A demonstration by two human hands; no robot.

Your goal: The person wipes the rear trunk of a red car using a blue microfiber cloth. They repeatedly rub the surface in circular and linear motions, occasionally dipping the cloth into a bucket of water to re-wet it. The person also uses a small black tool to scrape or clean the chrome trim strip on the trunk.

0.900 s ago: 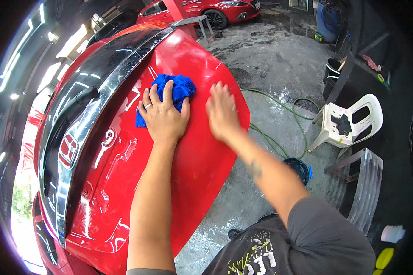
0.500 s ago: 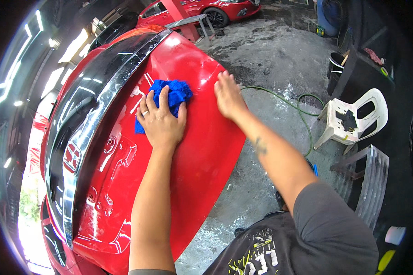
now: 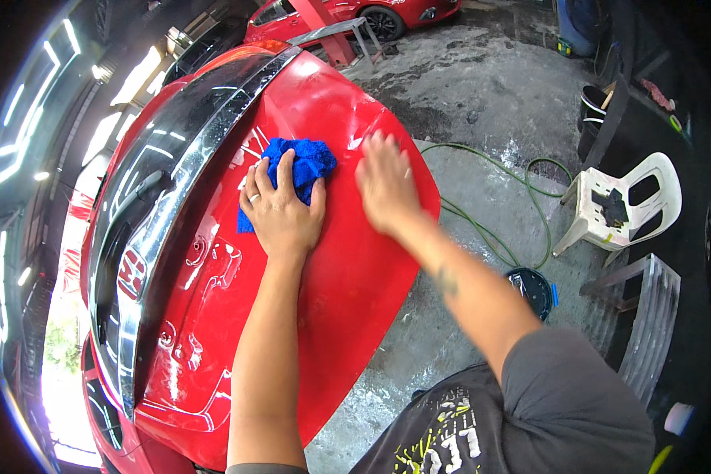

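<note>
A glossy red car body panel [image 3: 332, 316] fills the middle, with moulded recesses and holes along its left part. On its upper surface lies a bunched blue microfibre cloth [image 3: 314, 162]. My left hand [image 3: 286, 217], with a ring on one finger, presses the cloth against the panel, fingers bent over it. To the right, my right hand [image 3: 387, 186] is over the panel's right edge, smeared by motion. Its fingers look stretched out and hold nothing; whether it touches the paint I cannot tell.
A black and chrome trim [image 3: 154, 257] borders the panel on the left. Right of the car are a green hose [image 3: 482, 162], a dark round bucket [image 3: 532, 291], a white plastic chair [image 3: 608, 207] and a grey metal stand [image 3: 649, 324]. Another red car [image 3: 419, 9] stands behind.
My right hand has shifted left and slightly down, inward from the panel's edge. My left hand stays on the cloth. The view has moved a little, and more of the dark bucket shows.
</note>
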